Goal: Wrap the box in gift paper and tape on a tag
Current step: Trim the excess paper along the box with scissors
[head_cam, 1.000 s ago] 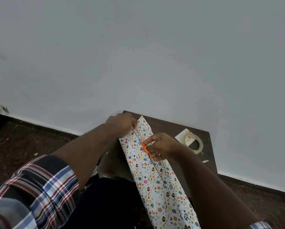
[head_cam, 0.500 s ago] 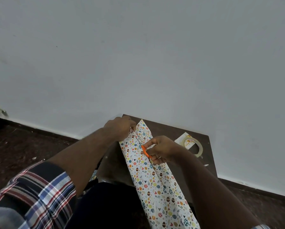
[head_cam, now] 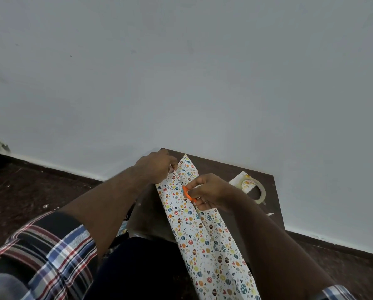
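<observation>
A long strip of white gift paper printed with coloured eggs and hearts runs from my lap onto a small dark table. My left hand pinches the paper's far left edge. My right hand grips orange-handled scissors, whose thin blades point up the paper's middle crease toward my left fingers. A clear tape roll lies on the table to the right, over a white tag with yellow print. No box is visible.
The table stands against a plain pale wall, with dark floor to both sides. A small white scrap lies at the table's right edge. My plaid sleeve fills the lower left.
Both hands keep the same hold on paper and scissors. Only the view has shifted slightly.
</observation>
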The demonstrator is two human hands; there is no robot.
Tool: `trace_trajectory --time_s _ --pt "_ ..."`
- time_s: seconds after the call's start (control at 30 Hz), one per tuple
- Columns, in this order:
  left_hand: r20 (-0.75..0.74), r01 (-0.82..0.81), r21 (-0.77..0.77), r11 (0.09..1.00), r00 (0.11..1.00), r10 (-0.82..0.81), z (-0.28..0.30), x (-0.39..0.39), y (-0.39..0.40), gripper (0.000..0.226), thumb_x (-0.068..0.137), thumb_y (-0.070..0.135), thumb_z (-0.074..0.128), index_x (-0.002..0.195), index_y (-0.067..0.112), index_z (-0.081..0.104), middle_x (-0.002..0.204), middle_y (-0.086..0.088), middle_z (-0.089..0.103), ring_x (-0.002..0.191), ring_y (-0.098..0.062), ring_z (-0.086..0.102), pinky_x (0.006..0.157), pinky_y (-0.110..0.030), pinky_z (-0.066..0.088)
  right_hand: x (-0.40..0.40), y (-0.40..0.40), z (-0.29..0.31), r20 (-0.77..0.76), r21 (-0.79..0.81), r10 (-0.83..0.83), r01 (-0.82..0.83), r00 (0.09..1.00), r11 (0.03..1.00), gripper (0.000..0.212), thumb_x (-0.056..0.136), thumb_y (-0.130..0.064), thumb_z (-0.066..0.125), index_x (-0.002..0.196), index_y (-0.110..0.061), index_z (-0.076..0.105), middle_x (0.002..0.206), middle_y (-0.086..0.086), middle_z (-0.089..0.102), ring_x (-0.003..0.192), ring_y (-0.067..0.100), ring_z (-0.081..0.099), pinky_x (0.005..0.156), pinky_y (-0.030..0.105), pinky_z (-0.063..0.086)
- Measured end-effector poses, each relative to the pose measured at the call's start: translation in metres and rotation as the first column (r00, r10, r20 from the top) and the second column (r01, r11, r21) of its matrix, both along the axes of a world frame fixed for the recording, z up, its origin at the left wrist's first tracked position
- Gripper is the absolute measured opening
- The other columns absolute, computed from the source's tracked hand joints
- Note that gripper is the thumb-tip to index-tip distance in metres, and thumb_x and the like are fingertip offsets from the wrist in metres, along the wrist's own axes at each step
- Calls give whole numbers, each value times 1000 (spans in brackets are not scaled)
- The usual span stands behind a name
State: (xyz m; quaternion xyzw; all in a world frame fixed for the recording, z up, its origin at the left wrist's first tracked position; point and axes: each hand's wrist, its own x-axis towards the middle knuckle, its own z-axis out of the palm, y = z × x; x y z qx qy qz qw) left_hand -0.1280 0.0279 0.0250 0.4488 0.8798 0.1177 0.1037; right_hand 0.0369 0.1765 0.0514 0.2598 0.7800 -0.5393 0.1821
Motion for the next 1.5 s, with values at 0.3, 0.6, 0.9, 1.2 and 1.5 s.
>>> trace_trajectory --time_s 0.3,0.6,0.9,1.2,1.5 --pt "7 0 9 1000 1000 0 3 2 0 21 100 16 59 112 30 70 110 3 50 100 -17 55 84 -36 52 0 1 -2 -1 0 -16 16 1000 1000 15 93 -11 68 107 -12 74 84 10 68 65 13 61 65 28 57" --pt "2 10 9 1000 1000 -10 3 1 0 21 99 14 59 109 29 70 104 5 49 102 -19 56 81 -35 51 -1 1 -3 -10 -13 -36 36 999 999 18 92 -3 68 108 -9 72 79 12 66 62 13 57 62 28 55" --pt "3 1 27 1000 1000 -1 4 0 0 18 100 16 58 106 27 70 103 4 53 100 -18 56 77 -32 46 -4 -2 0 -27 -7 -28 28 999 1000 17 94 -9 68 111 -10 71 79 10 66 61 13 61 57 24 56" --pt "138 -114 89 989 985 101 2 2 0 41 102 9 52 139 26 59 135 -7 56 118 -27 58 95 -37 51 -2 -1 -5 -31 1 -41 41 999 999 19 93 -6 70 110 -13 71 74 8 67 60 13 60 61 27 56" --pt "464 -375 -34 927 815 347 -11 -6 3 47 110 28 41 155 14 37 160 -10 39 145 -29 37 117 -40 31 1 1 -6 -16 -52 -60 59 998 997 19 92 -4 70 109 -12 71 70 7 65 57 13 54 59 27 54"
